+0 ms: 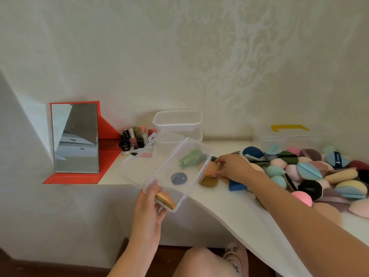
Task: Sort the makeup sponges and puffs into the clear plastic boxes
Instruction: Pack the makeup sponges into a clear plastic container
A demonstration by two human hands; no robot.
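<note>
Left hand is gripping the tilted clear box by its corner; right hand fingers are pinching a peach sponge.

Left grip clasping clear box corner, right arm stretched forward, right grip pinching orange sponge

A single wide-angle camera, worn on the person's head, is looking forward and down over the near edge of the white tabletop, facing the patterned wall behind the tabletop. It is sitting close: the left hand and right hand are showing at arm's length by the tabletop's near edge, and a knee is showing beneath that edge.
</note>
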